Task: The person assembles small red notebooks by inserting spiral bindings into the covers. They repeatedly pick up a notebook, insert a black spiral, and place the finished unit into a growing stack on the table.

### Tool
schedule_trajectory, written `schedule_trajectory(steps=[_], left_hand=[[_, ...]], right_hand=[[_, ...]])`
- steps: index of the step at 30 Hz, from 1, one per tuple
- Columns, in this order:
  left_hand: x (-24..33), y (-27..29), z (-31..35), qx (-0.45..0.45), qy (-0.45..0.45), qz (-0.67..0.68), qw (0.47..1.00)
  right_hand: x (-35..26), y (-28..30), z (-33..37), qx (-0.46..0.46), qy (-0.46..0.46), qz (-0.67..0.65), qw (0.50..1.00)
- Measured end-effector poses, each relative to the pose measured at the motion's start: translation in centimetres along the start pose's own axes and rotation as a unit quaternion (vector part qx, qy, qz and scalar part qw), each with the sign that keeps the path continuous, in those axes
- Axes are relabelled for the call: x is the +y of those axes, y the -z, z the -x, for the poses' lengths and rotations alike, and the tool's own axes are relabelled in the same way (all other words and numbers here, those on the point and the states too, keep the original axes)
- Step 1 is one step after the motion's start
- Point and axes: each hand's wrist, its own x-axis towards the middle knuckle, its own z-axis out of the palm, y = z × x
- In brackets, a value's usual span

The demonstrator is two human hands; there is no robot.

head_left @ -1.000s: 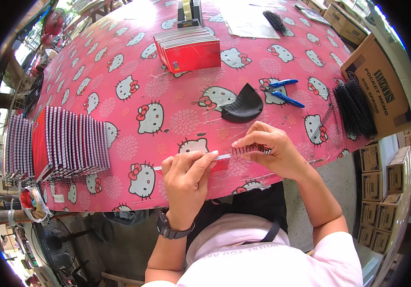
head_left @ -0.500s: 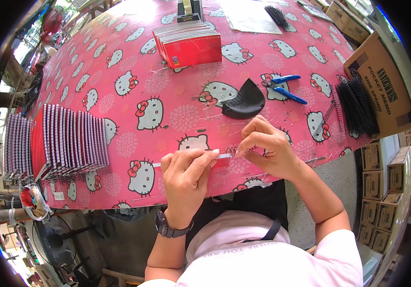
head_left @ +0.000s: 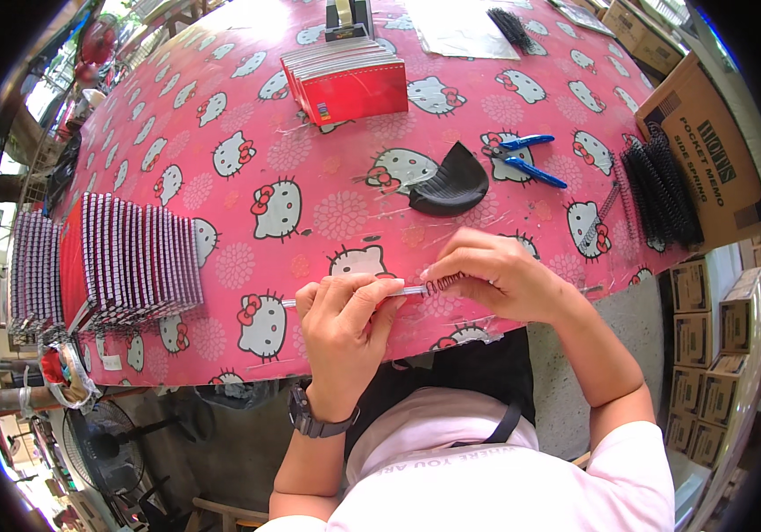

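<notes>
Near the table's front edge, my left hand [head_left: 343,330] pinches a thin red-covered notepad [head_left: 413,291], held edge-on. Its pale spine edge pokes out on both sides of the fingers. My right hand [head_left: 503,277] grips a dark spiral binding coil [head_left: 442,283] between thumb and fingers. The coil's left end meets the right end of the notepad's edge; whether its tip is threaded into the holes is too small to tell. Beyond my hands lie a black curved tray [head_left: 451,188] and blue-handled pliers [head_left: 531,166].
At the left stand stacked spiral-bound notepads [head_left: 136,257]. A red stack of unbound notepads [head_left: 354,91] sits at the back, before a tape dispenser [head_left: 347,22]. Many black coils [head_left: 664,195] lie at the right against a cardboard box [head_left: 708,142]. White sheets [head_left: 460,31] lie far back.
My right hand has shifted slightly left, and its fingers have lowered around the coil. More of the coil shows beside the notepad's end. My left hand has stayed nearly still.
</notes>
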Motion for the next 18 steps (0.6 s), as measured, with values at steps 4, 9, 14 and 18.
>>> schedule_trajectory(steps=[4, 9, 14, 18], left_hand=[[0.3, -0.1, 0.0, -0.005, 0.018, -0.001, 1.0], [1.2, -0.5, 0.1, -0.029, 0.016, -0.037, 0.999], [0.8, -0.5, 0.3, -0.044, -0.001, -0.031, 0.999], [1.3, 0.0, -0.3, -0.064, -0.003, -0.027, 0.998]], right_hand=[[-0.2, 0.0, 0.2, 0.002, -0.015, 0.024, 1.0], [-1.4, -0.4, 0.1, -0.039, -0.047, 0.039, 0.997], [-2.0, 0.2, -0.7, -0.056, -0.117, -0.067, 0.989], [-1.9, -0.1, -0.5, -0.039, -0.019, 0.017, 0.999]])
